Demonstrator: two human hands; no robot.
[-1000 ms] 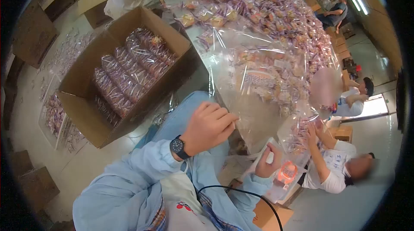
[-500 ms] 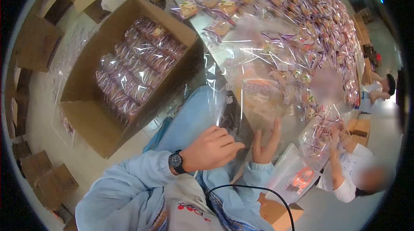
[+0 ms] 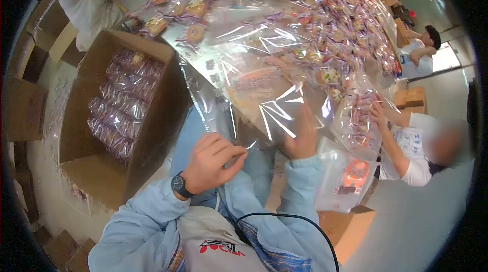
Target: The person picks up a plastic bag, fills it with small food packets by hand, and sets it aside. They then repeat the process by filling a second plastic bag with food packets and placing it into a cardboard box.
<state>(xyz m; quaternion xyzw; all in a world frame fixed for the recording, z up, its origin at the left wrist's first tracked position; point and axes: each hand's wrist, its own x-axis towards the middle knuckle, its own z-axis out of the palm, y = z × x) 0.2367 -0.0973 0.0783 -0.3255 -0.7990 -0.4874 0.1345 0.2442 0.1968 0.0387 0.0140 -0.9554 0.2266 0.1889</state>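
A large clear plastic bag (image 3: 256, 83) with a printed label spreads in front of me, over my lap and the near edge of the pile. My left hand (image 3: 212, 163), with a black watch at its wrist, is closed in a pinch on the bag's near edge. To the right, my right hand (image 3: 302, 132) is held up with its fingers stretched out, slightly blurred against the bag's film. A flat stack of printed clear bags (image 3: 338, 178) lies just right of my right forearm.
At left, an open cardboard box (image 3: 157, 135) holds rows of wrapped snack packs (image 3: 122, 102). Small wrapped snacks (image 3: 325, 23) heap across the table. On the right, a co-worker's hands (image 3: 377, 117) hold a filled clear bag (image 3: 358, 112). A cardboard carton (image 3: 351, 226) sits below the bag stack.
The view has shifted, so the box sits farther left and lower. The bag is spread wider toward me, and my right hand has risen against its film with its fingers closer together.
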